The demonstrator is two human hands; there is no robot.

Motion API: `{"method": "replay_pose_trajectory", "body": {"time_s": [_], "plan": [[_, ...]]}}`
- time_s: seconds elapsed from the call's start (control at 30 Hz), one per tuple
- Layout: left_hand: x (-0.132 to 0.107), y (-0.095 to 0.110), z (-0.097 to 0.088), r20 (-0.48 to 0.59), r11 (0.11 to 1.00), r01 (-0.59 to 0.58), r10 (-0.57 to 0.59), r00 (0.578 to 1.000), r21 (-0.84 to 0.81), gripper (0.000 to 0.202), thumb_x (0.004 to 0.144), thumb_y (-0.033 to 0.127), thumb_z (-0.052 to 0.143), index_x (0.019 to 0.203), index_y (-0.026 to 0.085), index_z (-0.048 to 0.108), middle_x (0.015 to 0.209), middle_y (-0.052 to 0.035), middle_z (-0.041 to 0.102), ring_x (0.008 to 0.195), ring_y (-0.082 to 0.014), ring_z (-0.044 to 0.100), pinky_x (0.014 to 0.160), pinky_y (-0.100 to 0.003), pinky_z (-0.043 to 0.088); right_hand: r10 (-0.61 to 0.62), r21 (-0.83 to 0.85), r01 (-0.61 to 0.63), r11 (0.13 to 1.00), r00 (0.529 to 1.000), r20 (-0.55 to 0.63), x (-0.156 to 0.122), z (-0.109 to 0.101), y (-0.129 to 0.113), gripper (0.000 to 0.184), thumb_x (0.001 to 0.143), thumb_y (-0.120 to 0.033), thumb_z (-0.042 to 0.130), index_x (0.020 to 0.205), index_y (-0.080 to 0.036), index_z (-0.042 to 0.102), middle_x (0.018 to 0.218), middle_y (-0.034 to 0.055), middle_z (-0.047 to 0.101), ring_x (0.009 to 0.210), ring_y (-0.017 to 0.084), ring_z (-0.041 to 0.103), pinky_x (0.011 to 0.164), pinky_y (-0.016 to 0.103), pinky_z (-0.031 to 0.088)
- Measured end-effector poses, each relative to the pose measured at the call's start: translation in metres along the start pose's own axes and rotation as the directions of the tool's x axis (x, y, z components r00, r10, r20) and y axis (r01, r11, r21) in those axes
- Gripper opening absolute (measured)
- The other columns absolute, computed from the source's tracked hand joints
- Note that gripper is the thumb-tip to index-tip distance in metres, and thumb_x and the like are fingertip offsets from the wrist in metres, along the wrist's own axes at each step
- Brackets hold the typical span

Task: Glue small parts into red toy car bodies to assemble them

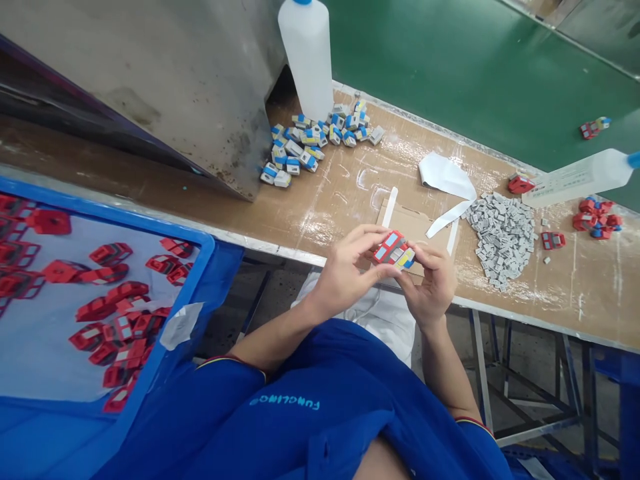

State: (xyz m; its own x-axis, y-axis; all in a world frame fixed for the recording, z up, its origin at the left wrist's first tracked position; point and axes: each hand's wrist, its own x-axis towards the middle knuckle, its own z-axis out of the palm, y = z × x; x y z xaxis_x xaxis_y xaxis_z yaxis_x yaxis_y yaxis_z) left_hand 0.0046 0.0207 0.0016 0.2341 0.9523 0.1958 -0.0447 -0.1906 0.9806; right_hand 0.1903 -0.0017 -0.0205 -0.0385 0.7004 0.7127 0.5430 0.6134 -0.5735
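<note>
Both my hands meet over the near edge of the brown workbench [350, 193]. My left hand [345, 267] and my right hand [430, 280] pinch one small red plastic part with blue, grey and yellow inserts [394, 249] between their fingertips. A heap of small grey pieces [503, 233] lies just right of my hands. A pile of blue-and-white parts [310, 140] sits farther back on the bench. To my left, a blue tray [150, 220] holds several loose red parts [120, 320].
A white plastic bottle [307, 57] stands behind the blue-and-white pile. Another bottle [580, 177] lies on its side at the right. White paper strips [445, 180] lie mid-bench. Finished red parts [597, 220] are scattered far right. A grey metal housing [165, 87] rises at the back left.
</note>
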Motion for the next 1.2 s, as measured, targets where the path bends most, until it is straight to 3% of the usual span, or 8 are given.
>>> {"method": "replay_pose_trajectory", "body": {"time_s": [0.2, 0.33, 0.4, 0.53, 0.67, 0.83, 1.03, 1.2], "plan": [[0.004, 0.014, -0.005, 0.123, 0.937, -0.206, 0.178, 0.976, 0.282, 0.055, 0.093, 0.04, 0.087, 0.14, 0.018, 0.068, 0.118, -0.0093, 0.073, 0.101, -0.0193, 0.073, 0.086, -0.032, 0.065, -0.048, -0.049, 0.041, 0.998, 0.989, -0.142, -0.012, 0.006, -0.004, 0.052, 0.093, -0.029, 0.087, 0.142, -0.027, 0.07, 0.119, 0.0118, 0.08, 0.102, 0.026, 0.082, 0.085, 0.045, 0.072], [0.012, 0.019, -0.014, 0.185, 0.869, -0.332, 0.281, 0.942, 0.368, 0.047, 0.095, 0.037, 0.083, 0.135, 0.018, 0.068, 0.112, -0.0078, 0.075, 0.096, -0.0186, 0.072, 0.081, -0.029, 0.062, 0.036, 0.072, -0.039, 0.997, 0.998, 0.042, -0.008, -0.012, -0.005, 0.054, 0.095, -0.038, 0.085, 0.145, -0.029, 0.068, 0.125, 0.0122, 0.077, 0.112, 0.027, 0.079, 0.092, 0.047, 0.071], [0.014, 0.019, -0.015, 0.233, 0.836, -0.409, 0.344, 0.91, 0.365, 0.048, 0.096, 0.039, 0.083, 0.135, 0.018, 0.067, 0.113, -0.0088, 0.076, 0.099, -0.0198, 0.074, 0.083, -0.031, 0.063, 0.126, 0.197, -0.15, 0.969, 0.984, 0.129, -0.001, -0.018, -0.008, 0.054, 0.098, -0.055, 0.077, 0.146, -0.031, 0.067, 0.128, 0.0124, 0.072, 0.118, 0.029, 0.076, 0.092, 0.048, 0.07], [0.015, 0.017, -0.007, 0.318, 0.793, -0.527, 0.437, 0.842, 0.306, 0.049, 0.1, 0.045, 0.078, 0.139, 0.018, 0.064, 0.119, -0.0113, 0.077, 0.105, -0.0208, 0.076, 0.088, -0.032, 0.064, 0.259, 0.272, -0.237, 0.932, 0.965, -0.045, 0.017, -0.008, -0.022, 0.058, 0.109, -0.072, 0.041, 0.123, -0.029, 0.076, 0.109, 0.0092, 0.068, 0.103, 0.027, 0.072, 0.082, 0.045, 0.065], [0.011, 0.013, 0.003, 0.268, 0.796, -0.542, 0.479, 0.836, 0.27, 0.055, 0.097, 0.053, 0.078, 0.137, 0.018, 0.066, 0.115, -0.0109, 0.079, 0.099, -0.0198, 0.077, 0.085, -0.032, 0.066, 0.351, 0.259, -0.296, 0.92, 0.914, -0.204, 0.029, 0.014, -0.033, 0.069, 0.112, -0.068, 0.02, 0.088, -0.028, 0.07, 0.086, 0.0045, 0.057, 0.08, 0.023, 0.065, 0.072, 0.043, 0.057], [0.004, 0.007, 0.01, 0.192, 0.797, -0.55, 0.516, 0.835, 0.249, 0.061, 0.095, 0.052, 0.079, 0.146, 0.021, 0.063, 0.124, -0.0129, 0.081, 0.113, -0.0232, 0.08, 0.094, -0.034, 0.068, 0.4, 0.351, -0.29, 0.89, 0.867, -0.298, 0.031, 0.022, -0.034, 0.061, 0.111, -0.065, 0.025, 0.079, -0.028, 0.063, 0.078, 0.0036, 0.048, 0.067, 0.023, 0.055, 0.065, 0.045, 0.052], [-0.006, 0.002, 0.022, 0.102, 0.762, -0.571, 0.57, 0.815, 0.307, 0.057, 0.106, 0.048, 0.067, 0.155, 0.021, 0.056, 0.127, -0.0144, 0.079, 0.116, -0.025, 0.079, 0.095, -0.036, 0.069, 0.347, 0.348, -0.239, 0.906, 0.891, -0.292, 0.035, 0.021, -0.039, 0.054, 0.115, -0.052, 0.026, 0.079, -0.029, 0.059, 0.072, 0.0011, 0.041, 0.059, 0.022, 0.05, 0.06, 0.046, 0.052], [-0.005, 0.001, 0.022, 0.109, 0.775, -0.559, 0.554, 0.825, 0.295, 0.059, 0.102, 0.049, 0.072, 0.153, 0.023, 0.057, 0.13, -0.0131, 0.079, 0.118, -0.0251, 0.079, 0.097, -0.037, 0.068, 0.306, 0.092, -0.292, 0.952, 0.914, -0.267, 0.033, 0.02, -0.032, 0.059, 0.113, -0.054, 0.007, 0.084, -0.032, 0.053, 0.072, 0.0025, 0.038, 0.063, 0.026, 0.055, 0.059, 0.046, 0.058]]}}
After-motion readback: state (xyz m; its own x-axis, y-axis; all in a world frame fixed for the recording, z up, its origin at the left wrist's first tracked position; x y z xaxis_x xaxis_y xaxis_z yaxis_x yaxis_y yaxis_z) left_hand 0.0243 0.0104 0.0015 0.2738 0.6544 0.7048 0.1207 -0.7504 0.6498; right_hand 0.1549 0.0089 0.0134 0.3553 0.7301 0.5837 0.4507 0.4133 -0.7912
